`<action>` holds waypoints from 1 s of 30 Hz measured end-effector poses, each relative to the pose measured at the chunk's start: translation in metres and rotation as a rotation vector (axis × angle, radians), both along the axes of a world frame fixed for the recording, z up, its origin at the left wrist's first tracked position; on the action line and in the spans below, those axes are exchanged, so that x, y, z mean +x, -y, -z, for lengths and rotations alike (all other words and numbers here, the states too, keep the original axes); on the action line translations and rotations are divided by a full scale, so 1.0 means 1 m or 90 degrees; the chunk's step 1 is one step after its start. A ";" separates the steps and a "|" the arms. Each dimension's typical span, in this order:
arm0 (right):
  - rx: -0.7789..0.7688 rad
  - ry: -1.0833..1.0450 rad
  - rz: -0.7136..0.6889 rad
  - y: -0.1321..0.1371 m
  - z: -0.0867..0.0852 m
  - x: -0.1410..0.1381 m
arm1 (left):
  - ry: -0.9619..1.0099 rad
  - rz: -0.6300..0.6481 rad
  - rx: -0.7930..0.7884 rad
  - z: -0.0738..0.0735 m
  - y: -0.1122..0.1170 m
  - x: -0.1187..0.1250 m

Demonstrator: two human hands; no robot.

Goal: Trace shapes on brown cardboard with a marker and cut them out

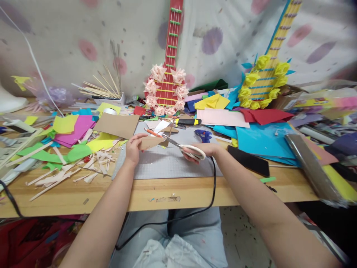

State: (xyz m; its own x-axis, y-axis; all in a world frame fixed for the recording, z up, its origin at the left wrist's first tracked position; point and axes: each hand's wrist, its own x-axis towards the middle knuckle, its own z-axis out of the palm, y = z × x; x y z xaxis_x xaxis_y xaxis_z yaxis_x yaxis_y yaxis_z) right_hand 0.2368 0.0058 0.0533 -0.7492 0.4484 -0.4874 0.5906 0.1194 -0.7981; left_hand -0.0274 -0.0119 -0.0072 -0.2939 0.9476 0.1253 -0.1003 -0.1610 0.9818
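Observation:
My left hand (133, 148) pinches a small piece of brown cardboard (152, 142) over a grey cutting mat (167, 160). My right hand (201, 151) grips white-handled scissors (186, 147), whose blades point left and meet the cardboard's right edge. An orange pen (152, 133) lies just behind the cardboard. Both forearms reach in from the bottom of the view.
A larger cardboard sheet (117, 124) lies at the mat's back left. A blue glue gun (203, 135) with a black cable, a yellow-black utility knife (187, 121), coloured paper sheets, paper scraps at left, a black phone (248, 160), and two paper-flower guitars stand around the wooden table (178, 191).

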 end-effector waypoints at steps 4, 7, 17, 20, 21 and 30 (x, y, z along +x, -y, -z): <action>-0.043 -0.027 -0.066 -0.001 0.001 0.008 | -0.012 -0.031 -0.010 0.002 -0.002 -0.006; -0.054 -0.022 -0.090 -0.003 0.002 0.006 | -0.017 -0.040 -0.018 0.002 -0.004 -0.008; -0.052 -0.057 -0.010 -0.005 0.014 -0.018 | 0.117 0.025 0.009 -0.001 -0.003 -0.005; -0.055 -0.103 0.069 -0.003 0.022 -0.028 | 0.263 0.066 0.019 -0.007 -0.001 0.003; -0.052 -0.117 0.090 -0.002 0.025 -0.032 | 0.295 0.090 0.014 -0.008 0.001 0.006; -0.037 -0.087 0.097 0.005 0.020 -0.044 | 0.290 0.049 -0.081 -0.003 0.007 0.028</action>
